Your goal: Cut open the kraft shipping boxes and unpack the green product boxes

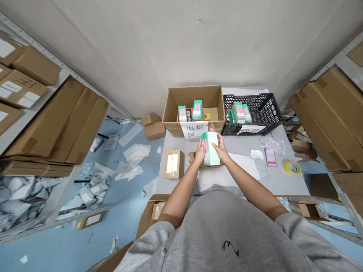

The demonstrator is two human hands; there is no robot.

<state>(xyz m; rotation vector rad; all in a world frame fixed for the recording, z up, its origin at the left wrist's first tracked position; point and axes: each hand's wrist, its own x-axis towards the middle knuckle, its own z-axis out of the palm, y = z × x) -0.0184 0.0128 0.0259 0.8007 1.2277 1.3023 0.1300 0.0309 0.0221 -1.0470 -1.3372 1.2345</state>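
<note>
Between my two hands is a green and white product box with a pink picture on its side. My left hand grips its left side, and my right hand wraps the right edge with the thumb on the white face. Beneath it lies a brown carton, partly hidden, with its flap sticking out to the left. Behind my hands stands a large open cardboard box holding similar green boxes. A black plastic crate beside it holds more of them.
A closed small carton stands at the table's left. On the right lie yellow tape, a pink item and bubble wrap. A white plastic bag lies under my right forearm. Shelves with cartons flank both sides.
</note>
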